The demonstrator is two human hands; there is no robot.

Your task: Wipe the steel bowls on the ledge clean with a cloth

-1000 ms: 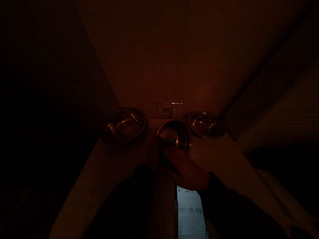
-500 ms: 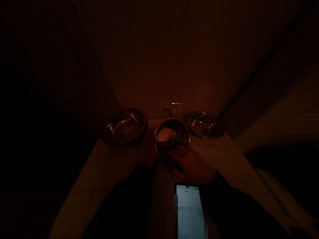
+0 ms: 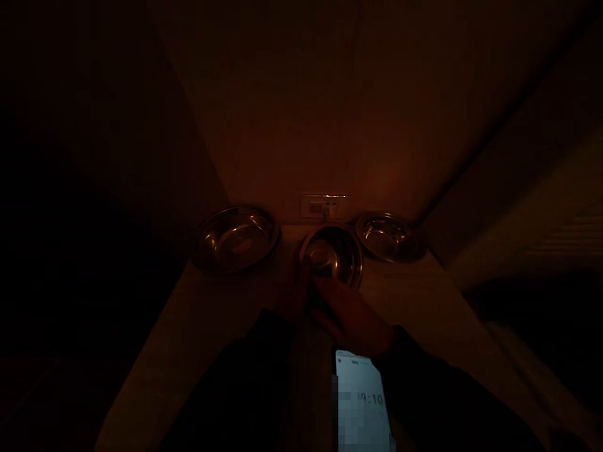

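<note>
A round metal bowl point(image 3: 351, 254) stands in the middle of the table, its inside shiny. My left hand point(image 3: 291, 294) grips its near left rim, with the thumb over the edge; the light is very dim there. From the right, my right hand point(image 3: 355, 317) reaches over the near rim, fingers bent round a dark cloth point(image 3: 316, 300). Much of the cloth is covered by the fingers or lost in shadow. Both hands are close together at the bowl's near side.
A wide metal basin point(image 3: 235, 248) lies at the back left of the wooden table point(image 3: 164, 351), a smaller one point(image 3: 389, 238) at the back right. A wall socket point(image 3: 325, 206) is behind the bowl. A lit phone point(image 3: 365, 408) is below my right wrist.
My right hand and the cloth have drawn back from the bowl's inside toward its near left rim. My left thumb now shows over the rim. The phone screen shows different content.
</note>
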